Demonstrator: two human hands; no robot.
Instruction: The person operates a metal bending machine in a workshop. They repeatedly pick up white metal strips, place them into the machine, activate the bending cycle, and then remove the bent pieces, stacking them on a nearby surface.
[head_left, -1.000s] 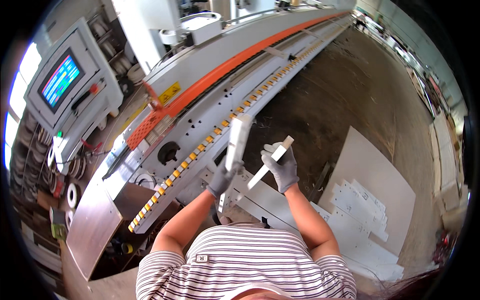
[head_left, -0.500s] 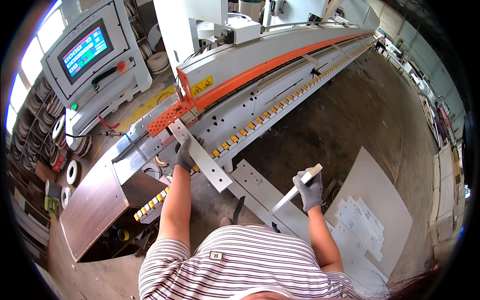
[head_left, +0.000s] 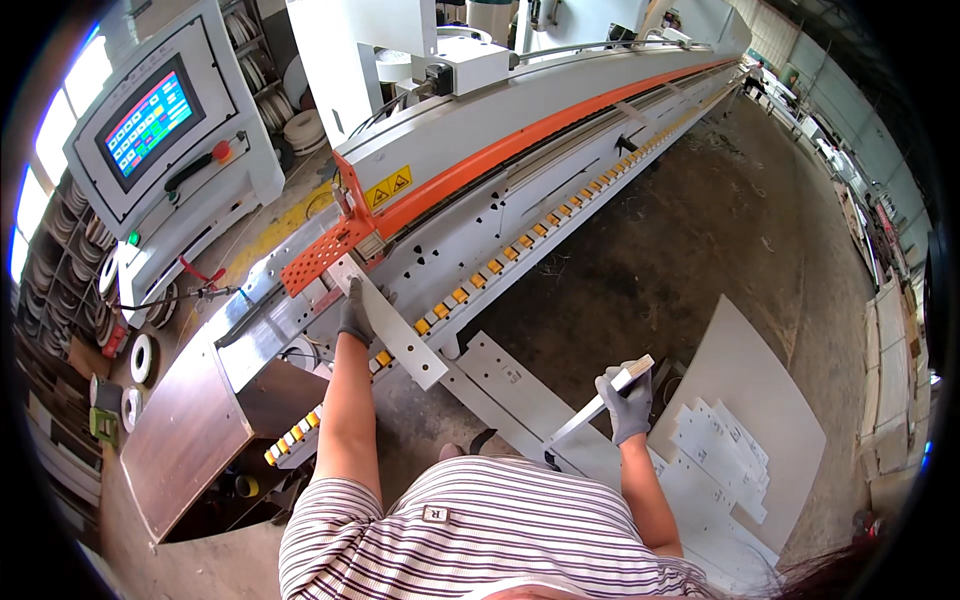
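My left hand [head_left: 357, 314], in a grey glove, grips a long white panel strip [head_left: 395, 328] with holes in it, thumb on top and the other fingers mostly hidden beneath. The strip's far end lies at the perforated orange plate [head_left: 325, 255] of a long grey machine, and its near end juts out toward me over the roller edge. In my gloved right hand [head_left: 628, 408] is a second narrow white board [head_left: 590, 412], held tilted with its raised end near my fingers. It is apart from the machine, above several flat white panels [head_left: 510, 372].
Yellow-and-white rollers [head_left: 495, 267] line the machine's near edge. A control panel with a lit screen [head_left: 150, 122] stands at the left, above a brown cabinet [head_left: 190, 430]. A large grey sheet [head_left: 770, 390] bearing stacked white pieces [head_left: 715, 445] lies at the right.
The machine sits slightly farther left and lower in view. My right hand and its board have dropped a little, and the board's tilt has changed. My left hand keeps its grip.
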